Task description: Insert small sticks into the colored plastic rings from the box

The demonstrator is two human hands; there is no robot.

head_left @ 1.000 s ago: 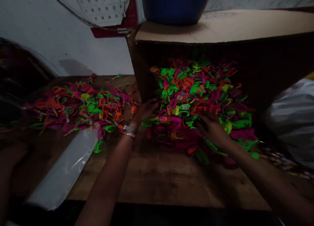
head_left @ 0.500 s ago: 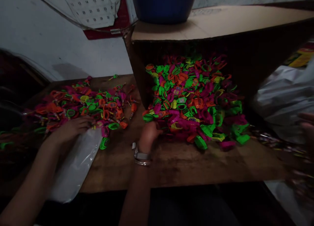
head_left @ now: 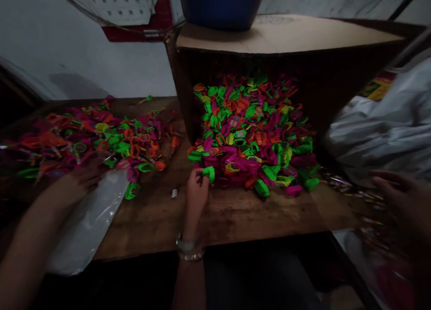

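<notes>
My left hand [head_left: 197, 191], with a watch and bracelet on its wrist, pinches a green plastic toy watch [head_left: 209, 174] at the front edge of a large pile. That pile of green, pink, orange and yellow toy watches [head_left: 240, 135] fills the open side of a cardboard box [head_left: 289, 33]. At the far right, blurred and dark, my right hand [head_left: 397, 191] has its fingers stretched leftward, beside small shiny wrapped pieces [head_left: 365, 193]. Nothing shows between its fingers.
Another person's hand [head_left: 82, 179] is over a clear plastic bag [head_left: 90, 220], by a second pile [head_left: 117, 139] on the wooden table [head_left: 232, 220]. A blue tub [head_left: 222, 6] stands on the box. White plastic [head_left: 373, 130] bulges at the right.
The view has shifted right. My left hand has drawn a green toy watch from the pile's edge. More of my right hand shows. The other person's hand has moved left.
</notes>
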